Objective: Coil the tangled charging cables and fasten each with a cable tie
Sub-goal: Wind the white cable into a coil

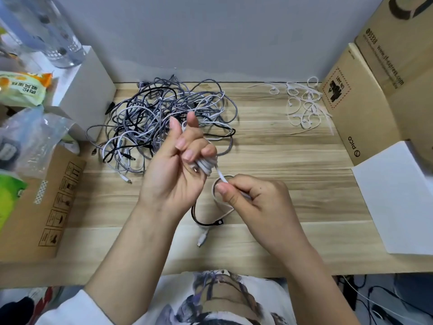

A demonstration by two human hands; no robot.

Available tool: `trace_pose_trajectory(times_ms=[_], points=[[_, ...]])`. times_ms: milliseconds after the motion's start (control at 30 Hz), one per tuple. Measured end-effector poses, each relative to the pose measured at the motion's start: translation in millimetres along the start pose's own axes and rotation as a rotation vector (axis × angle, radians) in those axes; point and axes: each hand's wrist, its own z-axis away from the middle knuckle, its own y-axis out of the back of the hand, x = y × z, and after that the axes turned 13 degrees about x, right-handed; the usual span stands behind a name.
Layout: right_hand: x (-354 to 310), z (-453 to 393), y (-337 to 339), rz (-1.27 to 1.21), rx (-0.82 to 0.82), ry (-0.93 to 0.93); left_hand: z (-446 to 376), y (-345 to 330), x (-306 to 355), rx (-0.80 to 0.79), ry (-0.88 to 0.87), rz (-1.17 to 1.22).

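Left hand [178,170]: I see it raised over the bench [304,160], lower fingers curled round a small white cable coil [206,166].
Right hand [253,198]: pinching that cable's loose end, probably near its plug.
Tangled cables [164,116]: heaped behind.
Cable ties [304,106]: far right.

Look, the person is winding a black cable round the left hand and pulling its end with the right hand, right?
Not quite: the cable being wound is white, not black, as the head view shows. It is wrapped round the fingers of the left hand, and the right hand pinches its loose end. A black cable does lie on the table below the hands, but nobody holds it.
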Motion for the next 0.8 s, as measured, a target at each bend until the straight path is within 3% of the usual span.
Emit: trace_pose_trajectory(times_ms=[100, 167, 300, 400, 567, 700, 800], points=[[-4, 1, 4, 0.047, 0.002, 0.051, -3, 2, -15, 0.216, -0.359, -0.440], [-8, 2, 4, 0.043, -0.012, 0.093, -4, 6, -20, 0.238, -0.486, -0.682], [-11, 2, 6, 0.058, 0.004, 0.129, 0, 19, -19, 0.138, -0.418, -1.126], [-11, -2, 13, -0.061, 0.040, 0.107, 7, 22, -21, -0.011, -0.211, -1.310], [-11, -5, 19, -0.258, 0.094, -0.028, 15, 21, -19, -0.153, 0.163, -1.305], [-4, -8, 20, -0.320, 0.158, -0.105, 17, 21, -7, -0.361, 0.478, -0.873], [1, -13, 23, -0.322, 0.222, -0.122, 18, 15, -1, -0.605, 0.591, -0.474]])
